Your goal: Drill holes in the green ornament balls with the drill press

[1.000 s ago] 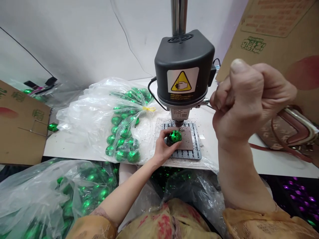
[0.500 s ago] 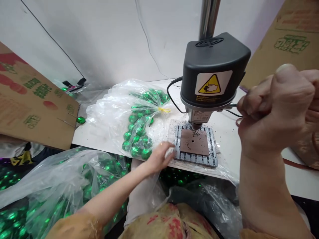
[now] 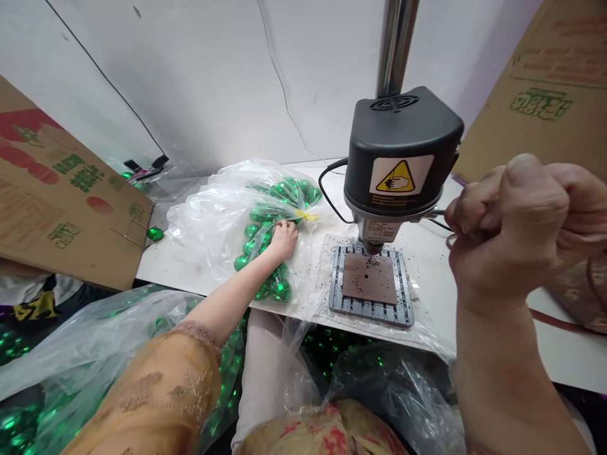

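My left hand [image 3: 285,239] reaches into a bunch of shiny green mirror balls [image 3: 281,289] on the table. Its fingers curl down over a ball there, and the fingertips are partly hidden. My right hand [image 3: 512,221] is a fist at the right side of a black bench drill press [image 3: 403,148], wrapped round the end of its metal feed lever [image 3: 439,213]. Below the chuck [image 3: 374,247] lies a brown square board [image 3: 383,292] with a small dark hole, on the slotted grey base plate [image 3: 337,297]. No ball sits on the board.
A clear plastic bag [image 3: 203,212] with a yellow tie [image 3: 307,216] lies by the balls. Cardboard boxes stand at left [image 3: 71,196] and right [image 3: 535,69]. Dark shavings dot the base. More bagged green balls sit below the table edge. A black cable [image 3: 327,196] curves beside the drill.
My left hand held a green ball on the board, came away leftward with no ball visible, and then moved up onto the bunch. My right hand stays at the lever. The view shifted left.
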The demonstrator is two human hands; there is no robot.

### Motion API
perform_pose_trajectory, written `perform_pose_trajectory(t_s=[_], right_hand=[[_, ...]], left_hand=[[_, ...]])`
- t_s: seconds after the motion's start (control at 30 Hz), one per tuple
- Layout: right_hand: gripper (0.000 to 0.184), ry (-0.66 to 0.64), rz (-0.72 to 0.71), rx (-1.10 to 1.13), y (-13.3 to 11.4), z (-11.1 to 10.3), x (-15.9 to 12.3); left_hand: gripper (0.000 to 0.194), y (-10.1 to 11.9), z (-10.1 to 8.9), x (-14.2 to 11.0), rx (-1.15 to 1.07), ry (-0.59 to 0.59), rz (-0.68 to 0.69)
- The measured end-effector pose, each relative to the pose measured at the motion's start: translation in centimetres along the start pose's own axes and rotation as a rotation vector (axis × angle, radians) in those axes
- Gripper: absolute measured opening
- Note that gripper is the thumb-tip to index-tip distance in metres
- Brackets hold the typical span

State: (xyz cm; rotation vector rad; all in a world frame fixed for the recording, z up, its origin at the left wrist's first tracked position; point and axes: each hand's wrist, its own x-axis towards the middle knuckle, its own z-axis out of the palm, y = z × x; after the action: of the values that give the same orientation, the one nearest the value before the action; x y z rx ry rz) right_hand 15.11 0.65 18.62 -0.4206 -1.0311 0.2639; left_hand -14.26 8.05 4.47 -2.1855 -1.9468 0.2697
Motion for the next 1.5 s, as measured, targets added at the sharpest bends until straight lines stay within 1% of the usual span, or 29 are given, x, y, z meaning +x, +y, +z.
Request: perform_pose_trajectory(t_s=[0.13,0.17,0.2,0.23,0.3,0.33,0.37,0.4,0.43,0.5,0.57,0.63,0.73,0.87,1.13,1.27,1.33,1.4,1.5], right_hand=[[0.045,-0.026,-0.001,0.008,-0.2,-0.3,-0.1],[0.045,-0.029,0.009,0.003,-0.3,-0.4,-0.2],[0.045,-0.04,0.023,-0.001,-0.3,-0.5,-0.2],[0.045,-0.049,0.035,-0.003,-0.4,-0.5,-0.3],[0.044,-0.057,0.043,0.004,-0.4,-0.5,-0.3],[0.043,-0.051,0.035,0.013,-0.3,-0.5,-0.3],[0.043,-0.039,0.022,0.025,-0.3,-0.4,-0.3],[0.042,-0.022,0.009,0.038,-0.2,-0.4,-0.3],[0.041,-0.008,0.001,0.046,-0.1,-0.3,-0.3],[0.041,-0.009,-0.007,0.058,0.0,-0.2,-0.2],[0.042,-0.031,-0.009,0.065,0.0,-0.3,-0.2],[0.043,-0.052,-0.01,0.075,0.0,-0.3,-0.2],[0.043,-0.055,-0.011,0.081,0.0,-0.4,-0.2],[0.045,-0.062,-0.017,0.107,0.3,-0.6,-0.1],[0.049,-0.06,-0.018,0.092,0.8,-0.8,-0.1],[0.053,-0.062,-0.037,0.086,0.8,-0.9,-0.1],[0.053,-0.07,-0.041,0.077,0.8,-0.9,0.0],[0.053,-0.074,-0.042,0.074,0.8,-0.9,0.1],[0.054,-0.08,-0.06,0.081,0.7,-0.7,0.0]], left_hand=[[0.027,-0.8,-1.3,-0.1,-0.051,0.044,0.045],[0.028,-0.7,-1.8,-0.3,-0.117,0.077,0.055],[0.031,-0.5,-2.2,-0.6,-0.248,0.116,0.065],[0.036,-0.1,-2.6,-1.1,-0.452,0.151,0.073],[0.045,1.4,-3.1,-2.2,-1.018,0.164,0.084],[0.049,2.4,-3.3,-2.9,-1.307,0.132,0.079],[0.052,3.5,-3.4,-3.6,-1.544,0.076,0.065],[0.053,4.5,-3.4,-4.3,-1.729,0.014,0.044],[0.054,5.6,-3.4,-4.8,-1.864,-0.043,0.021],[0.054,7.3,-3.3,-5.7,-2.009,-0.118,-0.024],[0.054,8.6,-3.0,-6.1,-2.015,-0.123,-0.029],[0.054,9.5,-2.5,-6.2,-1.939,-0.074,0.007],[0.054,10.7,-1.7,-6.2,-1.853,-0.008,0.06],[0.055,11.8,-1.0,-6.1,-1.793,0.015,0.08],[0.05,13.0,-0.9,-6.2,-1.546,0.097,0.103],[0.051,14.2,-0.9,-6.4,-1.446,0.197,0.121],[0.052,14.8,-0.8,-6.6,-1.47,0.21,0.146],[0.052,15.3,-0.6,-6.6,-1.543,0.199,0.178],[0.053,15.6,-0.3,-6.7,-1.606,0.2,0.203]])
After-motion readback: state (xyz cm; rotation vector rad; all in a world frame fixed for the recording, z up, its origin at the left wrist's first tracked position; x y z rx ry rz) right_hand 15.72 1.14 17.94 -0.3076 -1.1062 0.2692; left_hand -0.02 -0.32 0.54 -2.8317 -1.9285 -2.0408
